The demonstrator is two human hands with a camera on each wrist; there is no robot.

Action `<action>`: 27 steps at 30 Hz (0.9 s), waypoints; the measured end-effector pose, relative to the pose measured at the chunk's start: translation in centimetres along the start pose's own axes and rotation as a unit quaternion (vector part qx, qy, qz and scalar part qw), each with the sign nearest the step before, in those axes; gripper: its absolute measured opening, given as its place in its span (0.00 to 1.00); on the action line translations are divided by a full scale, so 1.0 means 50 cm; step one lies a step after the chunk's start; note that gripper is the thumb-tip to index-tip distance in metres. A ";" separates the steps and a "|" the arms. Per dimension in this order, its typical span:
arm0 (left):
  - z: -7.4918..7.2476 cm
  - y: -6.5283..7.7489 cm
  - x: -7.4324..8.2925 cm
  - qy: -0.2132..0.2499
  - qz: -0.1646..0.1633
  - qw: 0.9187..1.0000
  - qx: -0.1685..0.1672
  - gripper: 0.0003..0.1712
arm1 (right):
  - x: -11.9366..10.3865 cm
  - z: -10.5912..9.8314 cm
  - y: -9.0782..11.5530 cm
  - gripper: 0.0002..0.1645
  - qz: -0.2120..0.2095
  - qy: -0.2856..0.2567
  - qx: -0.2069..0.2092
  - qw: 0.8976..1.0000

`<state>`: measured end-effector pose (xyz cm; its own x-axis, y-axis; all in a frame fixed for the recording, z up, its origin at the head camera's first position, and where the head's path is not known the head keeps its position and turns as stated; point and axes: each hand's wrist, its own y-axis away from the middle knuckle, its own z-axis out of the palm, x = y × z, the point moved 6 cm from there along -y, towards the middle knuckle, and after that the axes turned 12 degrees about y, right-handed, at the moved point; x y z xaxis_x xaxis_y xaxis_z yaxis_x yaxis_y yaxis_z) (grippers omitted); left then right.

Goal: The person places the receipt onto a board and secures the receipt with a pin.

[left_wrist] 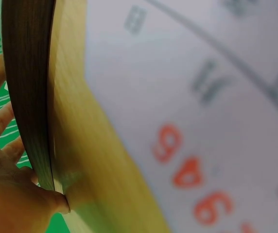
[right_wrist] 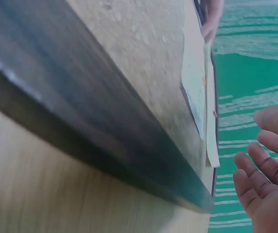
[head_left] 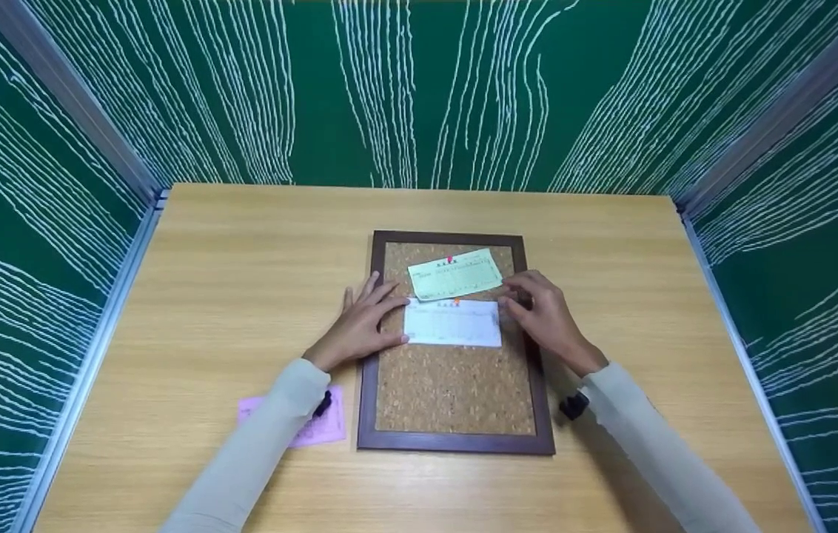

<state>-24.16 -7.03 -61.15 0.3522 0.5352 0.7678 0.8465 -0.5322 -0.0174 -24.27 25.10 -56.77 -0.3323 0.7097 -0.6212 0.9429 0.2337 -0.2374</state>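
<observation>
On the corkboard (head_left: 456, 392) | left hand (head_left: 360, 326) spread, touching white slip (head_left: 452, 326) | right hand (head_left: 546, 314) loosely curled, empty, beside it

Even light on the bench (head_left: 241, 259), softness up close.
The head view is bright, with a soft shadow beside the right sleeve (head_left: 659, 437). The near paper (left_wrist: 129, 87) blurs in the left wrist view, red digits (left_wrist: 186, 172) included; the hazy right wrist view bows the dark frame (right_wrist: 105, 111).
</observation>
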 end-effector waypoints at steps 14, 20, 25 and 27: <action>0.001 0.001 -0.002 0.001 -0.014 1.000 -0.003 0.41 | 0.068 -0.028 0.033 0.24 0.038 -0.005 0.033 0.999; 0.003 -0.001 -0.005 -0.013 -0.012 1.000 -0.001 0.42 | 0.089 -0.016 0.048 0.25 0.063 -0.011 0.009 0.998; 0.004 -0.001 -0.004 -0.025 -0.007 1.000 -0.005 0.44 | 0.100 -0.007 0.057 0.25 0.061 0.000 0.005 0.998; 0.003 0.000 0.000 -0.029 -0.004 1.000 -0.012 0.45 | 0.103 -0.005 0.060 0.26 0.060 0.005 0.006 0.998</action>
<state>-24.10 -6.95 -61.24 0.3690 0.5760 0.7295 0.8395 -0.5433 0.0043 -23.16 29.64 -60.49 -0.2167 0.7381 -0.6390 0.9755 0.1383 -0.1711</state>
